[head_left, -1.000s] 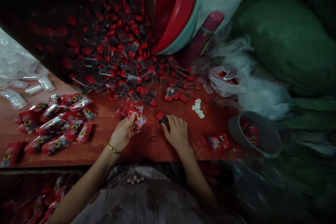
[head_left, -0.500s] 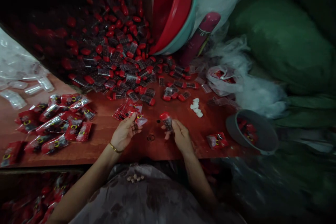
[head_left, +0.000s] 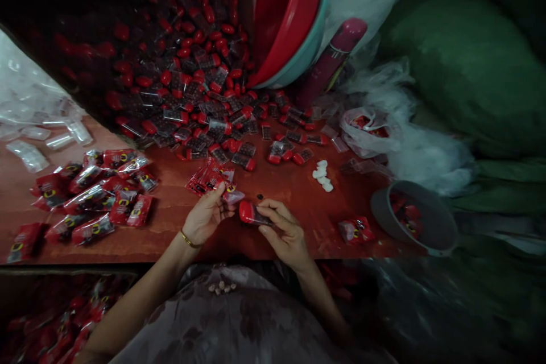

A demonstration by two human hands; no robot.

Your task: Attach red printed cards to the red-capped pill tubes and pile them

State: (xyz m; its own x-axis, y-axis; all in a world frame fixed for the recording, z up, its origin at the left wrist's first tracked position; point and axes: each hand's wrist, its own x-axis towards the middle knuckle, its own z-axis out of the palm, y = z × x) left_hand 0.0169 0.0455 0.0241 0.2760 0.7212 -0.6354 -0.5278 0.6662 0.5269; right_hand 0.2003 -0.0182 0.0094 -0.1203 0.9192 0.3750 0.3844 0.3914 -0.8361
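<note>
My right hand (head_left: 286, 234) grips a small clear container with a red cap (head_left: 251, 213) between thumb and fingers. The container lies sideways in the hold, its red cap pointing left, and dark contents show through its wall. Just to the left, my left hand (head_left: 207, 215) pinches a small red printed plastic packet (head_left: 231, 195) with a clear end. The packet and the red cap are close, with a slight gap between them. Behind the left fingers lies a stack of flat red packets (head_left: 209, 175) on the reddish-brown table (head_left: 294, 185).
A big pile of red-capped containers (head_left: 205, 88) spills from a dark box at the back. Filled red packets (head_left: 96, 196) lie at left. At right are white discs (head_left: 322, 175), one red packet (head_left: 356, 230) and a grey tub (head_left: 384, 219). Tilted basins (head_left: 313, 28) and a flask (head_left: 335, 57) stand behind.
My right hand has turned the red-capped container from upright to sideways and brought it left, nearer the packet. My left hand still holds the packet. The view has shifted slightly.
</note>
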